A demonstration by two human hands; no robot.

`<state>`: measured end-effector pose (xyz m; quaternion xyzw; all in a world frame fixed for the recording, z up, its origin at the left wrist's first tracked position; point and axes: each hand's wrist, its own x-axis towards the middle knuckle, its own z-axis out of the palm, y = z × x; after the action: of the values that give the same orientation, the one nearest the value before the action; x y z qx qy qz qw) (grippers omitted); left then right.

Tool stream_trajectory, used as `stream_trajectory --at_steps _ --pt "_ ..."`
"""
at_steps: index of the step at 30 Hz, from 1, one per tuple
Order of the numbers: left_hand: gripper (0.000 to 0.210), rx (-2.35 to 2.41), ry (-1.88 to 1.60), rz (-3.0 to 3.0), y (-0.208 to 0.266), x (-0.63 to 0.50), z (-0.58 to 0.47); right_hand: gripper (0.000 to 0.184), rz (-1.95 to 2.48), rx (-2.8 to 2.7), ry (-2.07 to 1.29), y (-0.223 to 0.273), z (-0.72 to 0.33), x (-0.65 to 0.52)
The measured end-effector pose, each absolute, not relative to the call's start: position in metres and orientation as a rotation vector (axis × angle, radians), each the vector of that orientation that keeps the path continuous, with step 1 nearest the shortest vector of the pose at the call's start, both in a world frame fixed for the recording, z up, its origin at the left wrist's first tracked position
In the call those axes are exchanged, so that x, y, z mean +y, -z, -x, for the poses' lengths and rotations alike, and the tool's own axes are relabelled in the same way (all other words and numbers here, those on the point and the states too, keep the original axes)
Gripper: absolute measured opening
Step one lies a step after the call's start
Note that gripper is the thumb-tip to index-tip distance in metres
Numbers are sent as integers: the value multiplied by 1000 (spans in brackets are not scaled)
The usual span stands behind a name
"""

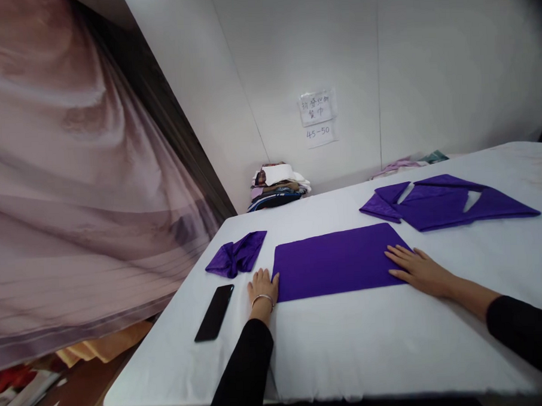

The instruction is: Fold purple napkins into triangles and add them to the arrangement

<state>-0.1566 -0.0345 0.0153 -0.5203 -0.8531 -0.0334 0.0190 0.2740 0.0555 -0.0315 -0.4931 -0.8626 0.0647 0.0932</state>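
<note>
A purple cloth napkin [336, 263], folded into a flat rectangle, lies on the white-covered table [367, 342] in front of me. My left hand [262, 287], with a bracelet at its wrist, rests flat at the napkin's left edge, fingers extended. On the napkin's right end lies my right hand [415, 270], its fingers spread over the fabric. Just beyond my left hand sits a purple napkin folded into a twisted, bow-like shape [237, 254]. Farther back on the right are more purple napkins folded into pointed shapes [451, 204].
A black phone [215, 313] lies left of my left hand. Folded cloths are stacked [279, 186] by the wall, beyond the table's far edge. Paper signs [319, 117] hang on the wall. A pink curtain [72, 176] hangs along the left side.
</note>
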Motion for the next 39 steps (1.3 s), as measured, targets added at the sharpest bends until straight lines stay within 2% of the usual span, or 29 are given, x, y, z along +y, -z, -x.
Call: stream_trajectory --at_steps 5,12,19,24,31,39 --pt "34 -2639 186 1621 -24 -27 139 68 1507 -2572 -193 20 -251 51" --pt "41 -2876 364 1526 -29 -3 142 65 1184 -2602 -292 20 -198 36" --pt "15 -3057 647 1533 -27 8 164 61 1161 -2602 -310 23 -199 34" --pt "18 -3064 868 1502 -25 -1 169 62 1178 -2628 -359 17 -196 33" --pt "25 -3092 997 1425 -24 -37 188 61 1036 -2692 -389 16 -180 33" --pt "15 -3236 1371 1500 -29 -52 187 61 1020 -2677 -434 23 -176 36"
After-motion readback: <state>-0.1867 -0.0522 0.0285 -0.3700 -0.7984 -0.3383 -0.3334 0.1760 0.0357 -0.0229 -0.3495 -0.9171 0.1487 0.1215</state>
